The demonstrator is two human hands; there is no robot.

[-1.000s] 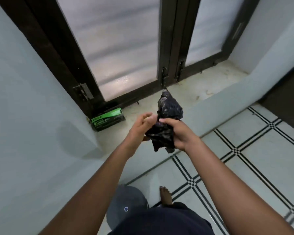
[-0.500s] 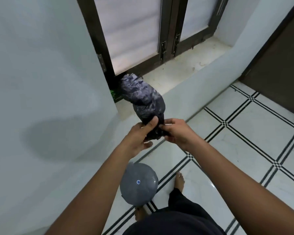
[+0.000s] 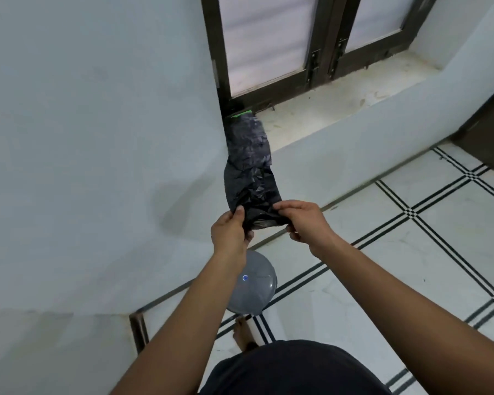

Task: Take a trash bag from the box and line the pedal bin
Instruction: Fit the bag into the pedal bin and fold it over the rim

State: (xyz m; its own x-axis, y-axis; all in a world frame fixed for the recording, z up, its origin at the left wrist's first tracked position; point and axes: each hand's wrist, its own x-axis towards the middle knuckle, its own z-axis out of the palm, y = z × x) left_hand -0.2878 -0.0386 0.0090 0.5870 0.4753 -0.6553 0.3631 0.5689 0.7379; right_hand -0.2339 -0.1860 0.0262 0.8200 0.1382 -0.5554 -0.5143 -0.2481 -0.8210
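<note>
The left hand (image 3: 231, 229) and right hand (image 3: 303, 222) each pinched the near edge of the crumpled black plastic trash bag (image 3: 250, 169), which extended toward 12 o'clock. The green cardboard box (image 3: 241, 113) lay beyond its far end. The round grey pedal bin (image 3: 254, 289) stood at 6 o'clock, below the hands.

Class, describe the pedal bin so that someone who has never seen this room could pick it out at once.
Start at the dark-framed window, then drop down the pale wall on its left to the tiled floor. There, at the foot of the wall and under the left forearm, stands the pedal bin. It is the only round grey thing here, with a domed lid and a small blue dot.
</note>
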